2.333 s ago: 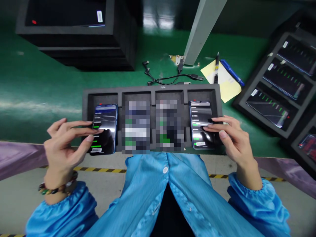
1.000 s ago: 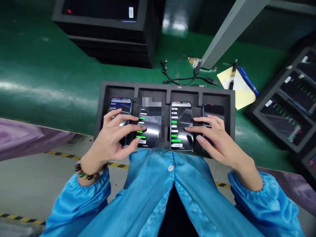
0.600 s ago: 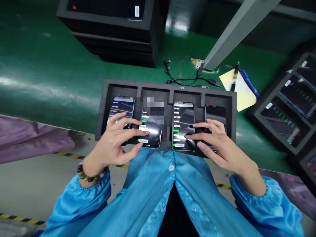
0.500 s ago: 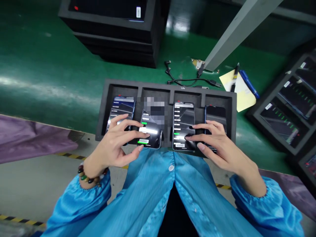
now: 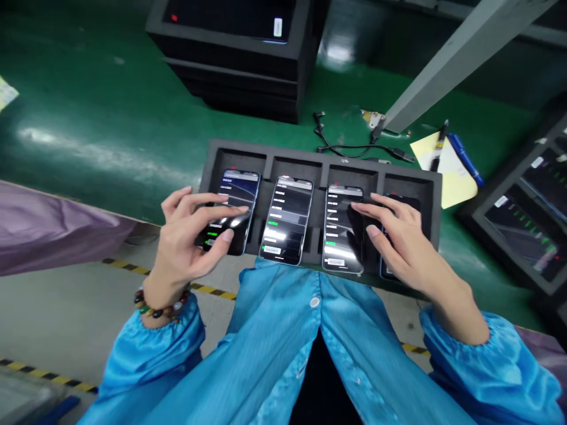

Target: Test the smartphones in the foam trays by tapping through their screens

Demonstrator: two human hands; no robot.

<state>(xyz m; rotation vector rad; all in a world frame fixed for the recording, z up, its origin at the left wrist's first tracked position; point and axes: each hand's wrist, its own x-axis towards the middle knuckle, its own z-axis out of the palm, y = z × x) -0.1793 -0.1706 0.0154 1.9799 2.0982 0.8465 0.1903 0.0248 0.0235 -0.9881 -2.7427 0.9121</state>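
Note:
Several smartphones lie screen up in the slots of a black foam tray (image 5: 321, 154). My left hand (image 5: 192, 236), fingers apart, is over the leftmost phone (image 5: 241, 230), its index fingertip at the screen. Beside it a second phone (image 5: 287, 215) shows a list with green-marked lines; no hand is on it. My right hand (image 5: 405, 242) is open, with a fingertip at the upper screen of the third phone (image 5: 343, 227), which also shows a list. Partly hidden under that hand is a dark-screened fourth phone (image 5: 387, 265). Neither hand grips anything.
A stack of black foam trays (image 5: 239, 74) stands at the back, a phone in the top one. Black cables (image 5: 349, 146), a yellow notepad (image 5: 456, 183) and a blue pen (image 5: 465, 159) lie behind the tray. A grey post (image 5: 452, 65) rises nearby. More phone trays (image 5: 482, 221) are at right.
My left hand has moved left from the second phone to the leftmost one. My right hand's fingers have shifted up the third phone's screen. The camera view has shifted slightly left.

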